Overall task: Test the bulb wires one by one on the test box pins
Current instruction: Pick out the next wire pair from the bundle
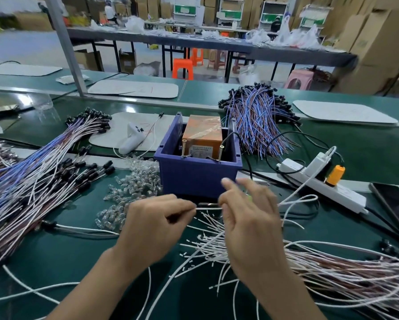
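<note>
White wire is pinched taut between the fingers of left hand and right hand. It sits near the blue box, presumably readied for its two upright screws.

The left hand and right hand were bare, with slim fingers. Both forearms were bare too, uncovered down to the frame's lower edge.
</note>
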`<action>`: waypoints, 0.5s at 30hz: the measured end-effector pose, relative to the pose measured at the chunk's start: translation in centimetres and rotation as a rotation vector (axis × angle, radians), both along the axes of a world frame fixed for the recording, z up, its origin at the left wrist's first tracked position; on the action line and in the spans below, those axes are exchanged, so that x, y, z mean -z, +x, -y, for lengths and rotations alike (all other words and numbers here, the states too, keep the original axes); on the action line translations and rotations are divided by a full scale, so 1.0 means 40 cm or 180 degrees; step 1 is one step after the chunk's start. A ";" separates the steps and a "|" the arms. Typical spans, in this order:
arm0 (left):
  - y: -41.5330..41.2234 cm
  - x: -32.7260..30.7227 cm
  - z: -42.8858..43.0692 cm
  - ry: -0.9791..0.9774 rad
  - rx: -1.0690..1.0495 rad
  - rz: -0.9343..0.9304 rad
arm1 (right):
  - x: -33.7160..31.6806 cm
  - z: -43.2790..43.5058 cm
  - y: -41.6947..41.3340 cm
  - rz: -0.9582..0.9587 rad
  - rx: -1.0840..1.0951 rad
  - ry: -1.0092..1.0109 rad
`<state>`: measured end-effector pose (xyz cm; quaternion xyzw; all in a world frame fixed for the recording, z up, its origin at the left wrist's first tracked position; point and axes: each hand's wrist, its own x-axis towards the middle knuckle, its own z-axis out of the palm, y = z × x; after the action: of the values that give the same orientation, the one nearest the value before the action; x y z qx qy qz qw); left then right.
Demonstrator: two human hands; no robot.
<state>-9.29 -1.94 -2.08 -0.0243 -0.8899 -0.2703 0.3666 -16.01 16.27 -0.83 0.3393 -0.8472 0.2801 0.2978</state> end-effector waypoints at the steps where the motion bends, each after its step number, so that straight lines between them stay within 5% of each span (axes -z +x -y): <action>1: 0.001 0.002 -0.009 -0.0069 0.0117 -0.0017 | 0.006 0.011 0.012 0.0251 -0.0223 0.0030; 5: 0.006 -0.006 -0.038 0.0643 0.0237 0.0080 | 0.024 0.021 0.034 0.1387 -0.0745 -0.0284; 9: 0.001 -0.016 -0.042 0.1433 0.0047 0.0366 | 0.019 0.013 0.031 0.1356 -0.0652 -0.0430; 15: -0.007 -0.017 -0.028 0.1738 0.0060 0.0610 | 0.012 0.009 0.018 0.1716 -0.0575 -0.0642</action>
<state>-9.58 -0.82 -1.38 0.0927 -0.8145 -0.5043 0.2713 -15.27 15.90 -1.32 0.2953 -0.8300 0.4682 0.0683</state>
